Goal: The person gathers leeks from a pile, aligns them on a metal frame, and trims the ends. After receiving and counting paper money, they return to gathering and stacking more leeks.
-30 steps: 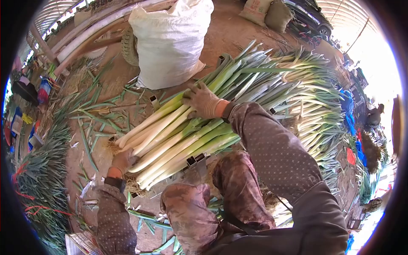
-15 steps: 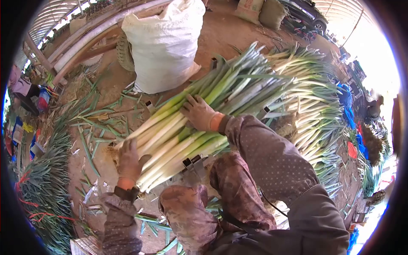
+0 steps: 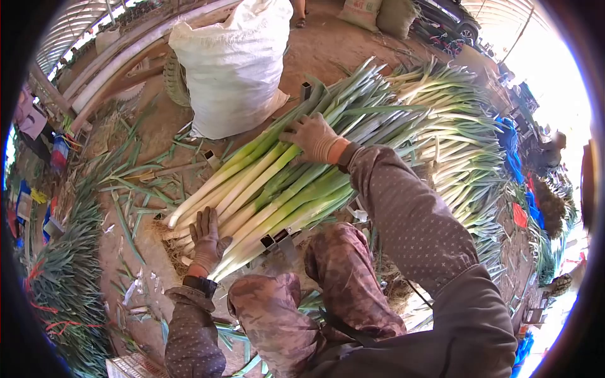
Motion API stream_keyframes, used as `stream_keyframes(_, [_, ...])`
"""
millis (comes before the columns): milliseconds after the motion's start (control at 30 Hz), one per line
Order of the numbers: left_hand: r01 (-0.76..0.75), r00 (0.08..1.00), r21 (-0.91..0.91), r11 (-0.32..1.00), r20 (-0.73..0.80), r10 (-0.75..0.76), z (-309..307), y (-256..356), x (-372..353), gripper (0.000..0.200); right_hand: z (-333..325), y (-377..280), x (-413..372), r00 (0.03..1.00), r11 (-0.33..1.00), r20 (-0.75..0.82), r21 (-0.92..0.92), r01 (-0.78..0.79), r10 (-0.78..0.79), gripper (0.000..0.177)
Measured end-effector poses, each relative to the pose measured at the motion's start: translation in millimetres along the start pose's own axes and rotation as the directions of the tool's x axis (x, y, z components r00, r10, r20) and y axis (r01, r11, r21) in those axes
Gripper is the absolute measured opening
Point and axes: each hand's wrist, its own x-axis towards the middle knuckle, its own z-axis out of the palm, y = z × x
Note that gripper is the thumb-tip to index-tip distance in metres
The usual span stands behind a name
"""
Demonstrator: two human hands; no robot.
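Note:
A large pile of long green onions [image 3: 252, 183] lies slantwise before me on a metal-framed rest, white root ends at lower left, green leaves at upper right. My left hand [image 3: 208, 242], in a dirty glove, lies on the white ends with its fingers stretched out and apart. Higher up, where the stalks turn green, my gloved right hand [image 3: 315, 138] curls its fingers over several stalks at the pile's far side. The undersides of these stalks are hidden. A square metal tube end [image 3: 276, 239] of the rest shows at the near edge.
A full white sack [image 3: 230, 69] stands beyond the pile. More green onions [image 3: 466, 157] lie in a long row at right, and tied bundles [image 3: 63, 290] at left. Loose leaves [image 3: 135, 195] litter the dirt floor. A person's foot [image 3: 301, 22] shows behind the sack.
My right hand has moved up and right along the stalks to the pile's far side. My left hand has shifted slightly right and down on the white ends, fingers more spread.

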Motion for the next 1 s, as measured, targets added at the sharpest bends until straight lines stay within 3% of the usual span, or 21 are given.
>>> stream_keyframes(267, [0.022, 0.998, 0.001, 1.0, 0.056, -0.022, -2.0, 1.3, -5.6, 0.103, 27.4, -14.5, -49.5, 0.985, 0.975, -0.168, 0.221, 0.0, 0.038, 0.073])
stream_keyframes(367, [0.004, 1.0, 0.001, 1.0, 0.014, -0.004, -0.3, -1.5, -0.8, 0.102, 18.2, -6.6, -36.8, 0.997, 0.983, -0.066, 0.182, -0.027, 0.039, 0.074])
stream_keyframes(500, [-0.002, 1.0, 0.003, 1.0, 0.019, 0.002, -4.7, 2.0, -2.5, 0.1, 6.0, 0.0, -8.8, 0.989, 0.997, -0.14, 0.073, -0.032, 0.042, 0.077])
stream_keyframes(533, [0.001, 1.0, -0.008, 1.0, 0.017, -0.001, -7.6, 4.6, -3.3, 0.1, -8.4, 1.8, 0.4, 0.997, 0.995, -0.058, 0.085, -0.052, 0.057, 0.083])
stream_keyframes(633, [-0.024, 1.0, 0.005, 1.0, -0.021, 0.024, 4.0, -4.2, -5.6, 0.096, -1.6, 15.0, 27.5, 0.997, 1.0, -0.075, 0.0, -0.012, 0.012, 0.087])
stream_keyframes(667, [-0.034, 0.999, 0.014, 0.999, -0.034, 0.034, 8.0, -9.2, -5.4, 0.097, 7.8, 19.4, 33.1, 1.0, 0.998, 0.016, -0.057, -0.021, 0.022, 0.09])
stream_keyframes(733, [-0.025, 0.999, -0.034, 0.999, -0.022, 0.025, 0.6, -4.1, -5.0, 0.1, 15.7, 25.4, 30.4, 0.999, 0.989, 0.031, 0.146, -0.039, 0.034, 0.088])
stream_keyframes(833, [-0.008, 1.0, -0.09, 0.996, 0.02, 0.01, -7.4, 2.5, -9.1, 0.101, 20.3, 15.8, 15.7, 0.992, 0.97, 0.045, 0.21, -0.121, 0.114, 0.088])
stream_keyframes(933, [0.016, 0.999, -0.103, 0.995, 0.045, -0.011, -13.3, 5.1, -7.0, 0.103, 26.5, 10.9, 6.4, 0.99, 0.981, -0.043, 0.147, -0.13, 0.137, 0.086])
stream_keyframes(1000, [0.029, 0.998, -0.117, 0.993, 0.057, -0.023, -14.7, 7.3, -8.1, 0.104, 23.2, 13.7, 6.6, 0.991, 0.977, -0.019, 0.168, -0.131, 0.136, 0.086])
